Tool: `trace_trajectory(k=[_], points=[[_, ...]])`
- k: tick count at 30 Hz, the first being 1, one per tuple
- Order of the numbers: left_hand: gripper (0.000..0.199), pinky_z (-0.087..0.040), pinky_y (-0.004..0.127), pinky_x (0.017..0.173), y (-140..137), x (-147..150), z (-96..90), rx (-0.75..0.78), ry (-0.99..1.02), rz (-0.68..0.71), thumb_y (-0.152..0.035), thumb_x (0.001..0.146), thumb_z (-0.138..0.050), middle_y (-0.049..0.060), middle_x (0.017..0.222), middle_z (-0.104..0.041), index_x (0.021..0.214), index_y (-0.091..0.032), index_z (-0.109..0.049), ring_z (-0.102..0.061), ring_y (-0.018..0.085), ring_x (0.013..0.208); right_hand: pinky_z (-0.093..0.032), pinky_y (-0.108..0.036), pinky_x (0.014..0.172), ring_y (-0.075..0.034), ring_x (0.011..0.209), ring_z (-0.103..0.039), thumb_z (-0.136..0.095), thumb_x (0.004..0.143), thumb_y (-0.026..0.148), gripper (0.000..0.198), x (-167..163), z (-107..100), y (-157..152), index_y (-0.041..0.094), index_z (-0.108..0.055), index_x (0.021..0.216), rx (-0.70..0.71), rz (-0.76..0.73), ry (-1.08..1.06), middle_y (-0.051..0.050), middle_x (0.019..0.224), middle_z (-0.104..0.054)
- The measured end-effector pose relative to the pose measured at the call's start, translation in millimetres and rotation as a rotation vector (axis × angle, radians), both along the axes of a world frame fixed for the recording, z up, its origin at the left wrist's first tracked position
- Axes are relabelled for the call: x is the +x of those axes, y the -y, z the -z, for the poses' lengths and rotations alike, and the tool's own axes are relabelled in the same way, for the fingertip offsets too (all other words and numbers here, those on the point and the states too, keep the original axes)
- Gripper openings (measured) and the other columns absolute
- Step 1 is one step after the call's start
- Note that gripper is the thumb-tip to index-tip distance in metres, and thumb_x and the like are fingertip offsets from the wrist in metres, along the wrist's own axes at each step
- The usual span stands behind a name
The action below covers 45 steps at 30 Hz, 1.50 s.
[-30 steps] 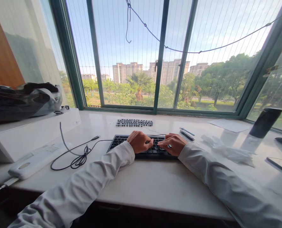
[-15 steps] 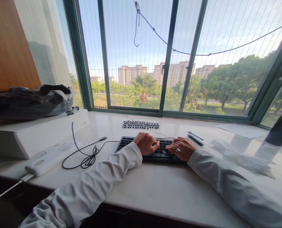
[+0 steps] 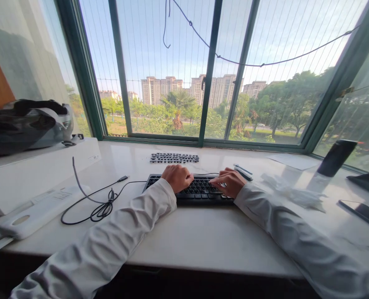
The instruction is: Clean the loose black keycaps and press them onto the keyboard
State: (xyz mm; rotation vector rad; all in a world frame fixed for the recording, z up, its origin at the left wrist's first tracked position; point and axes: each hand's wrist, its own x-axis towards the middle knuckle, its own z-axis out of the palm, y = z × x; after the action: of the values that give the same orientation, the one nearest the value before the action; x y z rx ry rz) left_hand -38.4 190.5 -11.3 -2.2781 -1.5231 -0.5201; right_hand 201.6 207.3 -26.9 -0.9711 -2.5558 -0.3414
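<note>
A black keyboard [image 3: 203,195] lies on the white counter, its cable leading off to the left. My left hand [image 3: 176,178] rests over its left half, back turned up and fingers curled closed; whatever they may hold is hidden. Over the right half, my right hand [image 3: 230,182] has its thumb and fingertips drawn together low at the keys. Anything in that pinch is too small to make out. Behind the keyboard, loose black keycaps [image 3: 174,158] lie in rows on the counter.
A coiled black cable [image 3: 101,209] and white power strip [image 3: 31,214] lie left, near a white box [image 3: 47,166] bearing a dark headset [image 3: 28,124]. Rightward are pens [image 3: 243,172], crumpled plastic [image 3: 296,193], a black cylinder [image 3: 336,158] and a phone [image 3: 363,214]. Windows stand behind.
The view has turned to the right, so things appear shifted left and the phone shows more fully. Both hands stay over the keyboard in nearly the same pose.
</note>
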Motion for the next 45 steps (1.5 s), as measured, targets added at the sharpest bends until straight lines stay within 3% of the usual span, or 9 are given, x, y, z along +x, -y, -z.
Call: trace_trajectory(k=[5, 9, 13, 16, 22, 28, 37, 41, 45], points=[[0.048, -0.045, 0.034, 0.066, -2, -2, -0.9, -0.016, 0.007, -0.052, -0.047, 0.084, -0.036, 0.012, 0.073, -0.068, 0.077, -0.018, -0.074, -0.064, 0.025, 0.074, -0.035, -0.028, 0.074, -0.013, 0.067, -0.056, -0.049, 0.087, 0.034, 0.025, 0, -6, -3, 0.028, -0.073, 0.093, 0.079, 0.107, 0.005, -0.003, 0.071, -0.069], [0.044, -0.045, 0.034, 0.066, -5, -5, -2.4, -0.036, -0.001, -0.114, -0.041, 0.084, -0.038, 0.014, 0.076, -0.068, 0.08, -0.015, -0.073, -0.064, 0.025, 0.076, -0.033, -0.03, 0.079, -0.015, 0.072, -0.059, -0.046, 0.088, 0.035, 0.029, -17, -19, -16, 0.026, -0.074, 0.088, 0.058, 0.166, 0.162, -0.005, 0.075, -0.07], [0.038, -0.045, 0.033, 0.068, -9, -10, -4.3, -0.093, -0.004, -0.193, -0.033, 0.083, -0.041, 0.015, 0.08, -0.068, 0.082, -0.013, -0.073, -0.064, 0.025, 0.079, -0.032, -0.033, 0.083, -0.018, 0.076, -0.061, -0.045, 0.087, 0.035, 0.031, -49, -32, -53, 0.025, -0.074, 0.081, 0.032, 0.227, 0.34, -0.006, 0.076, -0.071], [0.036, -0.046, 0.033, 0.07, -10, -11, -4.3, -0.104, 0.014, -0.222, -0.033, 0.083, -0.042, 0.016, 0.083, -0.068, 0.084, -0.014, -0.072, -0.064, 0.025, 0.081, -0.032, -0.035, 0.088, -0.022, 0.087, -0.062, -0.05, 0.083, 0.044, 0.031, -77, -35, -90, 0.025, -0.071, 0.095, -0.004, 0.296, 0.327, -0.008, 0.088, -0.071], [0.035, -0.046, 0.036, 0.068, -11, -13, -4.1, -0.091, 0.031, -0.227, -0.034, 0.083, -0.043, 0.015, 0.081, -0.068, 0.082, -0.015, -0.072, -0.064, 0.027, 0.079, -0.037, -0.035, 0.087, -0.024, 0.094, -0.061, -0.06, 0.077, 0.046, 0.028, -114, -22, -150, 0.026, -0.071, 0.093, -0.102, 0.425, 0.265, -0.009, 0.099, -0.069], [0.036, -0.047, 0.035, 0.068, -10, -14, -8.6, -0.07, 0.065, -0.204, -0.033, 0.084, -0.043, 0.015, 0.076, -0.067, 0.079, -0.013, -0.072, -0.065, 0.026, 0.078, -0.038, -0.034, 0.087, -0.022, 0.097, -0.06, -0.06, 0.077, 0.044, 0.027, -127, -6, -175, 0.026, -0.07, 0.095, -0.15, 0.438, 0.214, -0.007, 0.099, -0.069], [0.039, -0.047, 0.037, 0.066, -6, -12, -10.6, -0.028, 0.073, -0.165, -0.034, 0.085, -0.04, 0.016, 0.075, -0.067, 0.08, -0.014, -0.073, -0.065, 0.027, 0.076, -0.04, -0.026, 0.076, -0.016, 0.079, -0.063, -0.062, 0.077, 0.04, 0.023, -124, -12, -174, 0.021, -0.072, 0.085, -0.196, 0.375, 0.152, -0.004, 0.07, -0.07], [0.04, -0.047, 0.036, 0.068, -5, -11, -10.4, -0.035, 0.081, -0.158, -0.035, 0.085, -0.04, 0.015, 0.076, -0.067, 0.081, -0.013, -0.073, -0.065, 0.026, 0.077, -0.039, -0.024, 0.078, -0.015, 0.077, -0.063, -0.059, 0.079, 0.042, 0.027, -109, -27, -148, 0.021, -0.071, 0.091, -0.162, 0.314, 0.088, -0.001, 0.064, -0.069], [0.041, -0.046, 0.034, 0.07, -3, -9, -10.0, -0.037, 0.089, -0.116, -0.037, 0.086, -0.038, 0.013, 0.08, -0.069, 0.082, -0.015, -0.072, -0.064, 0.024, 0.078, -0.039, -0.024, 0.072, -0.014, 0.067, -0.062, -0.058, 0.078, 0.047, 0.03, -80, -36, -103, 0.023, -0.071, 0.09, -0.141, 0.186, -0.058, 0.002, 0.057, -0.066]])
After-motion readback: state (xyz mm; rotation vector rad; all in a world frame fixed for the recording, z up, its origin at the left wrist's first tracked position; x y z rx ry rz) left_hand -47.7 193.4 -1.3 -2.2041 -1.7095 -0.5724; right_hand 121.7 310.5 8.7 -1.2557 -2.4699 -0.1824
